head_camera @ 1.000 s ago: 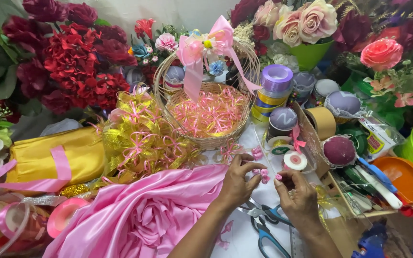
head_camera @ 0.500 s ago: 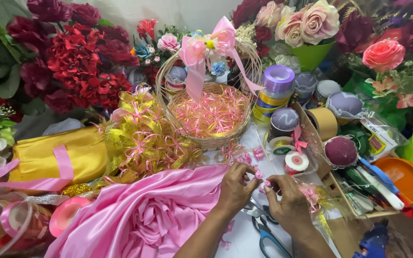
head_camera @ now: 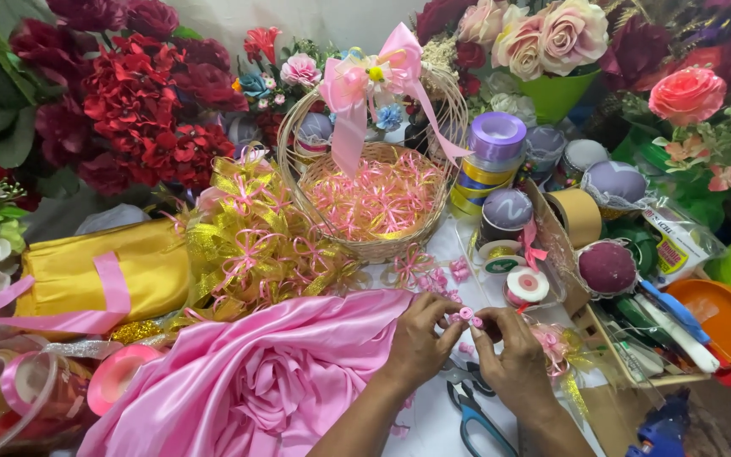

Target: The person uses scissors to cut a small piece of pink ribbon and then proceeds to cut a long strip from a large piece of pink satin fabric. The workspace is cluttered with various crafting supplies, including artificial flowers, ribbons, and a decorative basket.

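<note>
Between the fingertips of the left hand (head_camera: 420, 337) and right hand (head_camera: 513, 364), both pinched closed, sits a small pink ribbon piece (head_camera: 467, 315), just above the counter (head_camera: 433, 423). Blue-handled scissors (head_camera: 477, 421) lie below; pink satin fabric (head_camera: 255, 381) spreads leftward; a wicker basket (head_camera: 374, 203) stands beyond.

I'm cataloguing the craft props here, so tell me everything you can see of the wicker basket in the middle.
The wicker basket is round, woven of pale tan cane, with a tall arched handle. A pink ribbon bow with long tails is tied at the handle's top. It stands upright on the table, behind the pink satin cloth, and holds a heap of small pink ribbon loops. Gold and pink ribbon trimmings press against its left side. Neither hand touches it.
</note>
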